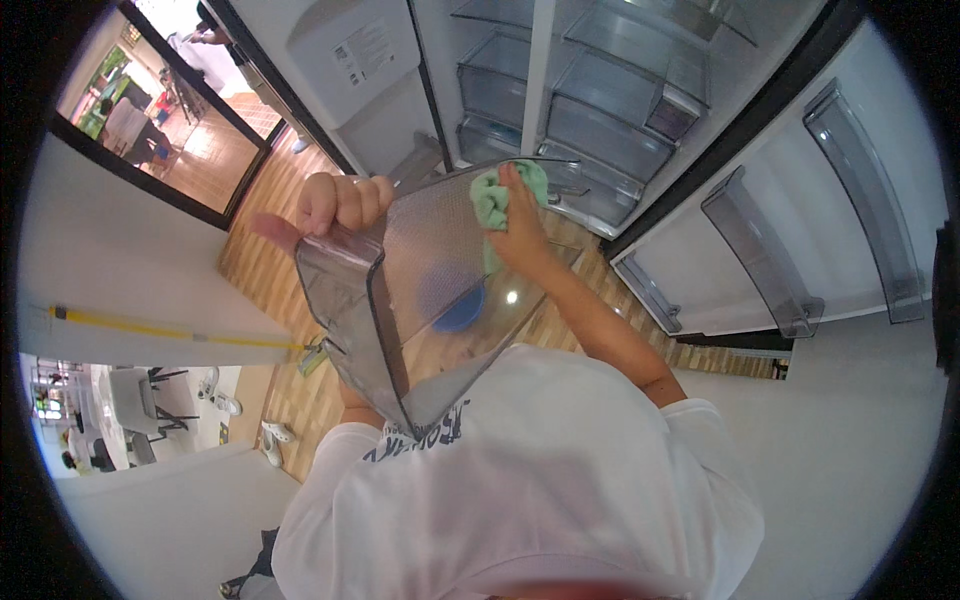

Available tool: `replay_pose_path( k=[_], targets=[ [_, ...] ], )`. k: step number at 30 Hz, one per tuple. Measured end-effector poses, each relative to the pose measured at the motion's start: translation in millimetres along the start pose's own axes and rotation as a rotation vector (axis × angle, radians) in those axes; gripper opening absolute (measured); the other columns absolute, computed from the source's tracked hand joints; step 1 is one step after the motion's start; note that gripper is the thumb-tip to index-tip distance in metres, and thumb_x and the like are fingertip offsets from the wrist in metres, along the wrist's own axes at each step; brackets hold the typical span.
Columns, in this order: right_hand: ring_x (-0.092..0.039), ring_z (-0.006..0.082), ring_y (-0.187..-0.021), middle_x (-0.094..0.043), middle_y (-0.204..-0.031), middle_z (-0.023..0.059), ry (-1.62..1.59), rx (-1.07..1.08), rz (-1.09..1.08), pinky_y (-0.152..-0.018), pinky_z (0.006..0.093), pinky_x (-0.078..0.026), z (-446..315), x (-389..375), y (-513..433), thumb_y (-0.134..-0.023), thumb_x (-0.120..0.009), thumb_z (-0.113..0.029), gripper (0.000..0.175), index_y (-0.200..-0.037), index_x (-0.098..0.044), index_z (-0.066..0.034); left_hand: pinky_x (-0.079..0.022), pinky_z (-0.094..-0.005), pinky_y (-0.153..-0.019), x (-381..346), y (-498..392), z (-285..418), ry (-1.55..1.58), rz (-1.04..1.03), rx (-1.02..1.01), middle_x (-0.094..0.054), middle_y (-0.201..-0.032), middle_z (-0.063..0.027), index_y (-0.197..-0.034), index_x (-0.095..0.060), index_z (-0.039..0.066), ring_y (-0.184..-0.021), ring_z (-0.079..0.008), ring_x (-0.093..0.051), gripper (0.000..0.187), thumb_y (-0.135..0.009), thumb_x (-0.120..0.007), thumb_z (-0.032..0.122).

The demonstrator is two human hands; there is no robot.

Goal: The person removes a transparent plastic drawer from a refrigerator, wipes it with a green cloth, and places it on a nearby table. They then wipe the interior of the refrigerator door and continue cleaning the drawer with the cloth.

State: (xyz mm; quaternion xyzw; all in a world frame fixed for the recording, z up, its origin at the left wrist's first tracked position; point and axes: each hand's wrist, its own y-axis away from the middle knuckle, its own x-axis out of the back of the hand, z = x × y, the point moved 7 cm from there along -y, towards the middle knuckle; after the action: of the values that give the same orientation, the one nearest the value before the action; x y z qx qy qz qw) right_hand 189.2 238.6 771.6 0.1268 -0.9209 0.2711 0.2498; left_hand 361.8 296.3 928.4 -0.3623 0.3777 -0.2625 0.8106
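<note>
A clear plastic refrigerator drawer (442, 247) is held up tilted in front of my chest. My left hand (341, 204) grips its upper left rim, fingers curled over the edge and thumb sticking out to the left. In my right hand (521, 225) is a crumpled green cloth (491, 196), pressed against the drawer's far right part. A flap of the cloth hangs below the wrist. Through the clear plastic a blue basin (459, 309) shows on the floor, partly blurred by the textured panel.
Ahead stands an open refrigerator with clear drawers (607, 124); its right door (750, 225) carries door bins. A yellow-handled mop (180, 330) leans at left. Shoes (274, 442) lie on the wooden floor (292, 390). People are visible beyond the glass door (202, 172).
</note>
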Motion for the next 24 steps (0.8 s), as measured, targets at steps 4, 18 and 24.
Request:
replay_pose_path(
  k=[4,18,24],
  targets=[
    [-0.026,0.0377,-0.129,-0.023,-0.143,0.0199,0.083,-0.008,-0.188,-0.107,0.0392,-0.025,28,-11,9,-0.067,-0.063,-0.008,0.085,-0.140,-0.020,-0.0029,-0.021,-0.0280,-0.054,0,5,-1,-0.063,-0.030,0.023,-0.031,-0.049,0.0049,-0.065,-0.043,0.019,-0.049,-0.0121,-0.028,0.058,-0.073,-0.043,0.077],
    [-0.054,0.0399,-0.101,-0.056,-0.113,0.0216,0.504,-0.171,-0.453,-0.086,0.0425,-0.043,71,-30,57,-0.075,-0.054,-0.026,0.050,-0.116,-0.050,0.0032,-0.022,-0.0282,-0.054,-7,-4,-23,-0.018,-0.052,0.065,-0.035,-0.050,0.0025,-0.069,-0.042,0.017,-0.048,-0.0125,-0.030,0.061,-0.074,-0.038,0.078],
    [-0.057,0.0379,-0.097,-0.060,-0.106,0.0206,0.101,-0.665,-0.509,-0.085,0.0405,-0.045,92,-28,80,-0.073,-0.061,-0.027,0.050,-0.113,-0.053,0.0031,-0.022,-0.0284,-0.054,-6,-6,-27,-0.031,0.008,0.093,-0.035,-0.049,0.0033,-0.069,-0.041,0.017,-0.048,-0.0126,-0.030,0.061,-0.074,-0.038,0.078]
  ],
)
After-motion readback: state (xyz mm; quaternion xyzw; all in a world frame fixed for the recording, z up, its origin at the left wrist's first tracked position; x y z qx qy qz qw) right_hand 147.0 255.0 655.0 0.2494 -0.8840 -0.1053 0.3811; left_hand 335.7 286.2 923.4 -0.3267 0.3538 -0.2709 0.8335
